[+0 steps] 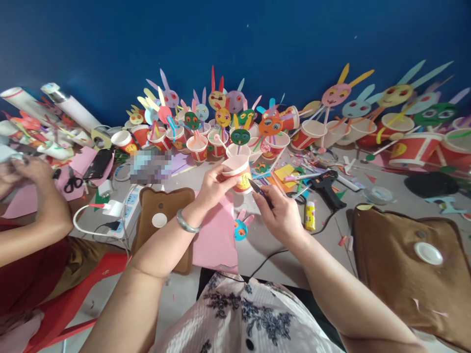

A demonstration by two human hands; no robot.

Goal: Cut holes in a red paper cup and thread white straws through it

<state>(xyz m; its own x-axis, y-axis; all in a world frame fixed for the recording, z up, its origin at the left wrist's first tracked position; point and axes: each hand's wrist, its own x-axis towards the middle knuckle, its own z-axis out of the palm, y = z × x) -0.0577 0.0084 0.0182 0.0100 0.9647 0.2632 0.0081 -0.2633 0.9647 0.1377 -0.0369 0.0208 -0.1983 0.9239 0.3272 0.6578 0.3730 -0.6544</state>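
Note:
My left hand (217, 189) grips a red and white paper cup (237, 171) with a yellow mark, thumb on the front of its wall. In my right hand (279, 213) is a dark, pointed blade (254, 186), its tip close to the cup's right side. Fingers cover its handle, so I cannot tell whether it is a knife or closed scissors. Below the cup lies a blue paper rabbit head (241, 229) with pink ears, beside a pink paper sheet (217, 240). Just behind stands another cup with a green paper face (241, 137).
Rows of cups with paper rabbit faces (270, 122) line the blue wall. To the right lie a black glue gun (326, 189), a yellow glue stick (310, 215) and a brown pouch (401, 264). Leftward are a power strip (128, 208), scissors (73, 181) and another person's arm (40, 215).

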